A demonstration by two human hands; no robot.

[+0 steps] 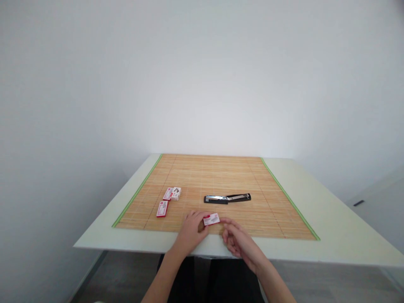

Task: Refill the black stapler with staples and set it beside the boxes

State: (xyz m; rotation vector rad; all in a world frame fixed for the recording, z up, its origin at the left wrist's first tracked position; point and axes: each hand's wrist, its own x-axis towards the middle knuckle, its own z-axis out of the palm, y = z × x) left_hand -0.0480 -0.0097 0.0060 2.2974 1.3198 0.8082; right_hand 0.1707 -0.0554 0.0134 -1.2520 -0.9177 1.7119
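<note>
My left hand (192,229) grips the left end of a small red and white box (211,219), thumb in front and fingers behind, low over the bamboo mat. At the box's right end, the index finger of my right hand (238,240) reaches out and seems to touch it. The other fingers of that hand are loosely curled, and I see nothing in them. Just beyond the box lies a black stapler (227,198), swung wide open so its metal staple channel shows.
Left on the bamboo mat (214,172) lie two more red and white boxes, one nearer (162,208) and one farther (168,194). A white box with a dark picture (176,193) touches the farther one. The white table (315,202) meets a wall behind.
</note>
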